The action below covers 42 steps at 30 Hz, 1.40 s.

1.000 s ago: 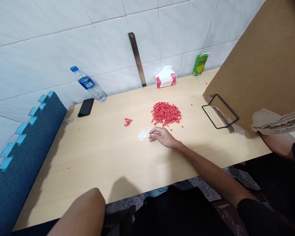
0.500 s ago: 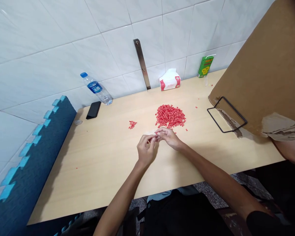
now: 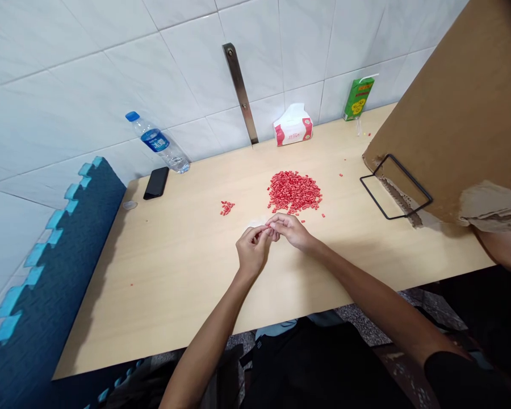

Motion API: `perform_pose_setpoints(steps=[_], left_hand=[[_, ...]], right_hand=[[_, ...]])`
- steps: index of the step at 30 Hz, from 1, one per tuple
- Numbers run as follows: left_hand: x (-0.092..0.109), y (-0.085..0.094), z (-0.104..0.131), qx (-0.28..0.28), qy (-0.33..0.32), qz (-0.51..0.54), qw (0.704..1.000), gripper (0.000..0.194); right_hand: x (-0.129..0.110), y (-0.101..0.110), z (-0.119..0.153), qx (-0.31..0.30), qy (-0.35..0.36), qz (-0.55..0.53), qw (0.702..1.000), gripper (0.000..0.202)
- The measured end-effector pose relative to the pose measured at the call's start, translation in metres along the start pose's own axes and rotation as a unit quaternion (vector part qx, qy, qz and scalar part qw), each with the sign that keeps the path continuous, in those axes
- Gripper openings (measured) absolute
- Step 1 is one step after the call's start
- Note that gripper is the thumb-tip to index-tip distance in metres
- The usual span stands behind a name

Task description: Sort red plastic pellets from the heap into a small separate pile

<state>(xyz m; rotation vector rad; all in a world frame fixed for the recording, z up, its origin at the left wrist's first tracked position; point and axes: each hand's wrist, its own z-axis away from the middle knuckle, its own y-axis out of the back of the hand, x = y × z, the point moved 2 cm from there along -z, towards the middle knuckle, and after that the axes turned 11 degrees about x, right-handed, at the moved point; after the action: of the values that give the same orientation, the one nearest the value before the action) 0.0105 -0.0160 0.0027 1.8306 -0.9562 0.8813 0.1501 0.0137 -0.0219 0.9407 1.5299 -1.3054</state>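
My left hand (image 3: 252, 250) and my right hand (image 3: 290, 230) meet over the wooden table, fingertips touching. A small red piece (image 3: 269, 226) shows between their fingertips, pinched by both. Just beyond my right hand lies a large pile of small red pieces (image 3: 295, 192). To the left of it is a small cluster of similar red pieces (image 3: 227, 208). Something whitish (image 3: 256, 223) lies on the table behind my fingers, partly hidden by them.
Along the wall stand a water bottle (image 3: 159, 142), a tissue pack (image 3: 293, 126) and a green drink carton (image 3: 359, 98). A black phone (image 3: 156, 183) lies at left, near a blue foam panel (image 3: 76, 255). Cardboard (image 3: 451, 125) with a black wire frame (image 3: 396, 186) stands right, beside another person's arm (image 3: 505, 250).
The camera view has shifted slightly, so the table objects sit higher in the picture. My hands stay together, with the fingertips slightly rearranged around the red piece.
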Motion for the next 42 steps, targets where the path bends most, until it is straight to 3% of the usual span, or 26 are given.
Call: perform_pose_setpoints(steps=[24,42], left_hand=[[-0.008,0.000,-0.002,-0.019,0.100,0.087,0.991,0.020],[-0.012,-0.001,-0.001,-0.009,0.077,0.066,0.995,0.021]], right_hand=[[-0.011,0.000,0.005,-0.021,-0.007,0.046,0.999,0.031],[-0.011,-0.001,0.007,-0.024,-0.007,0.059,0.998,0.033]])
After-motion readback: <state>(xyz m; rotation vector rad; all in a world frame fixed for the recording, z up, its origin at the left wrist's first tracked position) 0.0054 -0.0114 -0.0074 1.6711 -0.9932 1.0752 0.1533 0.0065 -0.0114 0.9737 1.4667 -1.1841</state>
